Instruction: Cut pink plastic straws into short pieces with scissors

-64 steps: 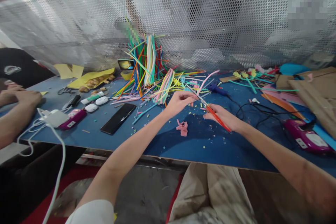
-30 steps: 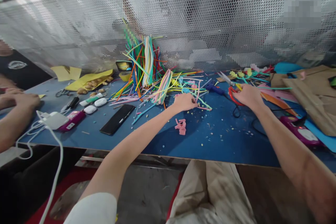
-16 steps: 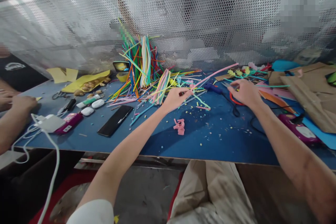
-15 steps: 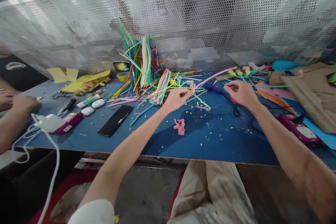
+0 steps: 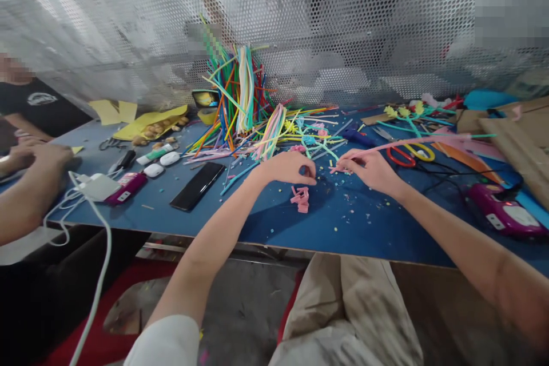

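My right hand (image 5: 374, 172) is pinched around a bundle of long pink pipe cleaners (image 5: 403, 143), which stretches off to the right with its short ends poking out beyond my fingertips. My left hand (image 5: 288, 168) is curled with a gap between thumb and fingers, and nothing shows in it. It hovers just above a small pile of short pink pieces (image 5: 302, 200) on the blue table (image 5: 274, 223). A green stem with blue and pink tufts (image 5: 309, 140) lies beyond my hands.
Bundled colourful pipe cleaners (image 5: 244, 88) stand by the perforated metal panel (image 5: 343, 28). A black phone (image 5: 197, 186) lies left. Red-and-yellow-handled scissors (image 5: 401, 155), a glue gun (image 5: 359, 135) and a purple power strip (image 5: 506, 209) are at right. Another person's hands (image 5: 51, 163) work at far left.
The pink pipe cleaners have passed from my left hand to my right. My left hand has come down nearer the pink pile, and my right hand has moved inward. The view has shifted slightly.
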`<state>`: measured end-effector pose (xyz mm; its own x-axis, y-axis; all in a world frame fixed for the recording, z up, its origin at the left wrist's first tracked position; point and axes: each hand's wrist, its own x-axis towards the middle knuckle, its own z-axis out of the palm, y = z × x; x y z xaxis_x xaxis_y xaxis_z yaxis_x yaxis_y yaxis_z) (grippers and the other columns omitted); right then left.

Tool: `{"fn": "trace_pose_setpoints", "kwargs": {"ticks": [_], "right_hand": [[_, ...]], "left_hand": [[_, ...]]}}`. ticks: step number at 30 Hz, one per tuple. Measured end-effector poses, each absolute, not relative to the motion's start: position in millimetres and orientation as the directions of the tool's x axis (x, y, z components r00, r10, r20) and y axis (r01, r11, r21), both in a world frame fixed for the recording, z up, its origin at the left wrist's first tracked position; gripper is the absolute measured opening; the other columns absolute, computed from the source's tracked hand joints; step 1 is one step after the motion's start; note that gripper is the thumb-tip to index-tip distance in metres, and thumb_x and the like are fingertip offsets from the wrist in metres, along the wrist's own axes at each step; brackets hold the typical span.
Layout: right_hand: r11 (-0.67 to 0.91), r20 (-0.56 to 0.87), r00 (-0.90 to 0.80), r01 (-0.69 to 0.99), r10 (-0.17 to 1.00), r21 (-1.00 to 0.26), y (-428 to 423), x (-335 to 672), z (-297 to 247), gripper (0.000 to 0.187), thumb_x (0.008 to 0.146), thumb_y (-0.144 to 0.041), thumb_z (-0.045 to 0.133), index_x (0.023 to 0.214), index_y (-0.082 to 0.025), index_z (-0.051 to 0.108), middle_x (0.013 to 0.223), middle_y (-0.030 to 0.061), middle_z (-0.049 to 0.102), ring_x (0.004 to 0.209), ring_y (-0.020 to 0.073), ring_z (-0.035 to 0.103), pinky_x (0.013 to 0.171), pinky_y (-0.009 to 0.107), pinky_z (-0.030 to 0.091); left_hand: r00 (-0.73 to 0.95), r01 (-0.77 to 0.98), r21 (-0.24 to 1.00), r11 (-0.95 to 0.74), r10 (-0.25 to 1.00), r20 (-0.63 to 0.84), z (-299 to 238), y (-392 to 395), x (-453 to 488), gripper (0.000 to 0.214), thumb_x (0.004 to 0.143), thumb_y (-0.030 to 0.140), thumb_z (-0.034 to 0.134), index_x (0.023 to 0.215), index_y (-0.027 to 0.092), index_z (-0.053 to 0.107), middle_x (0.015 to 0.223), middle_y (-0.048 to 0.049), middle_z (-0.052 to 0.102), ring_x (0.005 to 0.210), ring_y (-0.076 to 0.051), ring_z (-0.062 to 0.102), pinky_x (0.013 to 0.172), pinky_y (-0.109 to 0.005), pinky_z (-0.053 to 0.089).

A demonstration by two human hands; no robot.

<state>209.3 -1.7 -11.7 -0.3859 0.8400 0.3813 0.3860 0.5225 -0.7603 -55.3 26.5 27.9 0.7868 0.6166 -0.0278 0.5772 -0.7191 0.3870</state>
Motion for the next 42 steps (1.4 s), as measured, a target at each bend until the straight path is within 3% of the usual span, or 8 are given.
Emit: {"fn": "trace_pose_setpoints", "kwargs": {"ticks": [5, 11, 16, 20, 26, 31, 35, 42], "right_hand": [[0.627, 0.353, -0.54, 0.49, 0.764, -0.606, 1, 219, -4, 0.035, 0.097, -0.038, 0.047, 0.08, -0.021, 0.073, 0.089, 0.0038, 0.074, 0.078, 0.018, 0.067, 0.078, 0.031, 0.05], [0.646, 0.309, -0.597, 0.504, 0.74, -0.573, 0, 215, -7, 0.035, 0.097, -0.042, 0.046, 0.084, -0.023, 0.073, 0.09, 0.0029, 0.075, 0.077, 0.0193, 0.067, 0.076, 0.032, 0.049], [0.63, 0.298, -0.588, 0.506, 0.752, -0.59, 1, 215, -9, 0.039, 0.098, -0.045, 0.045, 0.082, -0.024, 0.073, 0.091, 0.003, 0.076, 0.077, 0.0191, 0.066, 0.075, 0.032, 0.049], [0.615, 0.306, -0.573, 0.486, 0.761, -0.621, 0, 215, -8, 0.037, 0.096, -0.046, 0.047, 0.083, -0.024, 0.074, 0.093, 0.0025, 0.075, 0.073, 0.0179, 0.066, 0.073, 0.032, 0.05], [0.495, 0.328, -0.459, 0.311, 0.826, -0.811, -1, 208, -12, 0.024, 0.091, -0.042, 0.057, 0.094, -0.022, 0.07, 0.094, 0.0043, 0.073, 0.075, 0.0172, 0.065, 0.072, 0.032, 0.053], [0.449, 0.346, -0.408, 0.188, 0.845, -0.874, -1, 202, -17, 0.024, 0.088, -0.042, 0.062, 0.09, -0.02, 0.07, 0.092, 0.0051, 0.072, 0.072, 0.0168, 0.064, 0.07, 0.033, 0.056], [0.427, 0.357, -0.33, 0.167, 0.874, -0.889, 0, 202, -18, 0.022, 0.086, -0.042, 0.064, 0.09, -0.021, 0.07, 0.091, 0.0041, 0.072, 0.072, 0.017, 0.064, 0.069, 0.033, 0.056], [0.414, 0.351, -0.288, 0.198, 0.891, -0.889, 4, 201, -22, 0.027, 0.085, -0.047, 0.065, 0.088, -0.02, 0.071, 0.094, 0.0052, 0.072, 0.069, 0.0162, 0.063, 0.067, 0.032, 0.057]], "left_hand": [[0.77, 0.631, 0.512, -0.583, 0.553, -0.318, 29, 35, -73, 0.023, 0.075, 0.042, 0.074, 0.086, 0.022, 0.077, 0.079, 0.0011, 0.075, 0.07, -0.011, 0.065, 0.063, -0.019, 0.041], [0.778, 0.602, 0.625, -0.497, 0.543, -0.318, 22, 36, -72, 0.011, 0.068, 0.031, 0.076, 0.077, 0.025, 0.079, 0.073, 0.0004, 0.075, 0.063, -0.012, 0.065, 0.058, -0.019, 0.041], [0.753, 0.63, 0.652, -0.422, 0.536, -0.381, 32, 36, -77, 0.014, 0.075, 0.032, 0.071, 0.083, 0.024, 0.077, 0.075, -0.0011, 0.076, 0.067, -0.014, 0.068, 0.059, -0.019, 0.043], [0.764, 0.577, 0.68, -0.453, 0.593, -0.253, 39, 35, -78, 0.016, 0.08, 0.033, 0.069, 0.088, 0.02, 0.074, 0.078, -0.0034, 0.076, 0.068, -0.013, 0.068, 0.062, -0.02, 0.044], [0.648, 0.354, 0.864, -0.357, 0.76, 0.049, 22, 28, -49, 0.032, 0.086, 0.043, 0.065, 0.1, 0.014, 0.068, 0.092, -0.0105, 0.075, 0.075, -0.015, 0.071, 0.069, -0.026, 0.053], [0.618, 0.195, 0.959, -0.204, 0.785, 0.041, 3, 21, -26, 0.038, 0.085, 0.047, 0.067, 0.099, 0.011, 0.067, 0.09, -0.012, 0.074, 0.079, -0.017, 0.072, 0.071, -0.027, 0.057], [0.612, 0.202, 0.968, -0.146, 0.79, -0.008, 0, 19, -24, 0.04, 0.084, 0.049, 0.068, 0.101, 0.012, 0.067, 0.093, -0.0117, 0.074, 0.078, -0.017, 0.073, 0.065, -0.024, 0.057], [0.599, 0.138, 0.99, -0.028, 0.798, -0.062, -2, 18, -23, 0.043, 0.079, 0.046, 0.076, 0.103, 0.011, 0.07, 0.102, -0.0146, 0.074, 0.084, -0.018, 0.074, 0.077, -0.029, 0.06]]}}
